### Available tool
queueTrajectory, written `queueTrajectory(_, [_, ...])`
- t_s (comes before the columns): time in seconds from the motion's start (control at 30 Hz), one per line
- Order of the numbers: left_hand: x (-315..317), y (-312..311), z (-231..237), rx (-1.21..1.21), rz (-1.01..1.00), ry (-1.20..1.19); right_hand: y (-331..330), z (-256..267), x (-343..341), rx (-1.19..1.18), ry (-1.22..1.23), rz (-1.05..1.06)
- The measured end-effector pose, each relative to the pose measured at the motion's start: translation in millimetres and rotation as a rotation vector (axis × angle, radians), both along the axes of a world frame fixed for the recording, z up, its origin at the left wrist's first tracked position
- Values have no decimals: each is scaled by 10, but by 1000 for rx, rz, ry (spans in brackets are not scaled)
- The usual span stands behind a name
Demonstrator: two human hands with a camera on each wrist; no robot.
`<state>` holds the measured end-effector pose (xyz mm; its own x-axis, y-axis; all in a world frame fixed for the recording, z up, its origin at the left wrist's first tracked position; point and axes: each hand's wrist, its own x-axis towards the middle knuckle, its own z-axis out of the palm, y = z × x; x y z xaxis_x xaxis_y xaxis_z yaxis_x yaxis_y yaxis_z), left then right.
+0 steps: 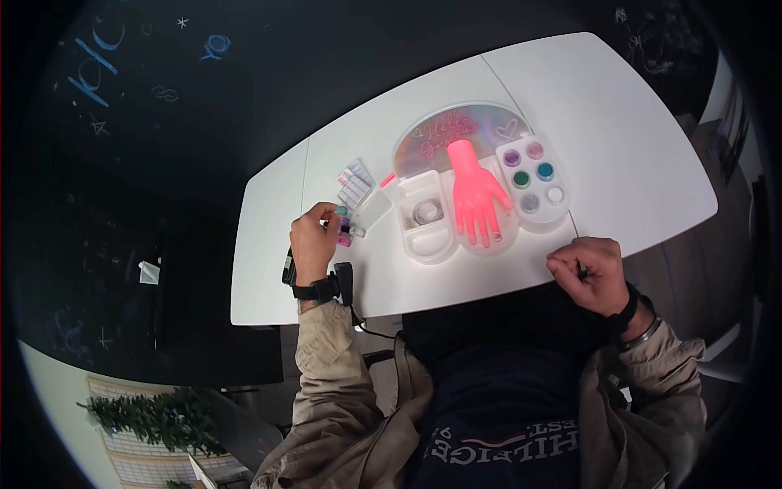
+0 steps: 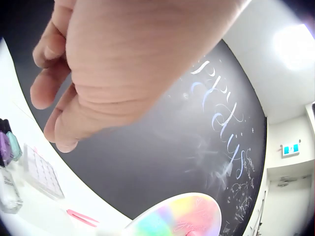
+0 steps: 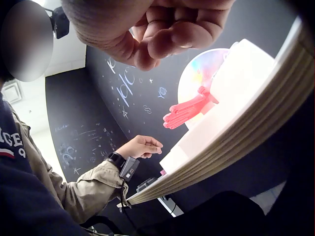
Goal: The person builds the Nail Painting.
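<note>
My left hand (image 1: 315,240) is at the table's left side, fingers bent and spread slightly apart, nothing between them. Its fingertips overlap a cluster of small bottles in the head view, with teal, purple and pink (image 1: 344,241) among them. The left wrist view shows a purple bottle (image 2: 5,149), a teal bottle (image 2: 15,146) and a clear bottle (image 2: 9,191) apart from the fingers. My right hand (image 1: 595,273) hangs loosely curled by the near edge, holding nothing visible. A pink model hand (image 1: 476,191) lies palm down on the white open case (image 1: 426,251).
The case's right compartment holds several coloured pots (image 1: 521,177); the left has a coiled clear item (image 1: 428,212). A rainbow mirror-like lid (image 1: 419,147) stands behind. Nail-tip sheets (image 1: 356,183), a clear box (image 1: 373,210) and a pink tool (image 1: 388,180) lie left of the case.
</note>
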<state>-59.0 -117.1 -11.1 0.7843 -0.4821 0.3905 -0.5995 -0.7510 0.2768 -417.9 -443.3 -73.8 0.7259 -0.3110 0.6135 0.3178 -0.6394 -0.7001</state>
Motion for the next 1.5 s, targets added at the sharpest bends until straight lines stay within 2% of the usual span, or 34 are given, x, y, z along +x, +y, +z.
queueTrajectory(0.13, [104,47,-112,32,-18,-45,-1,4,12,1,-5,-1])
queueTrajectory(0.23, [38,-66,-120,-94,30,290,-3,1,8,10,4,5])
queueTrajectory(0.63, [149,-115,-409,64,-139,-80,-6,0,9,16,6,14])
queueTrajectory(0.73, [75,-215,-382,86,-119,89,-5,4,7,19,8,15])
queueTrajectory(0.83, [24,-275,-508,96,-149,-23,-1,5,7,25,13,17])
queueTrajectory(0.93, [35,-284,-554,219,-105,27,-4,6,3,27,20,19])
queueTrajectory(1.03, [68,-258,-587,164,-226,-28,-3,-5,2,40,24,21])
queueTrajectory(1.13, [52,-293,-534,107,-319,94,-2,-1,4,43,25,24])
queueTrajectory(1.23, [16,-316,-465,123,-287,209,-2,8,3,34,30,23])
queueTrajectory(1.43, [4,-316,-475,112,-186,87,-1,-2,9,30,15,21])
queueTrajectory(1.5, [-50,-332,-364,82,-96,123,-7,-6,12,34,8,19])
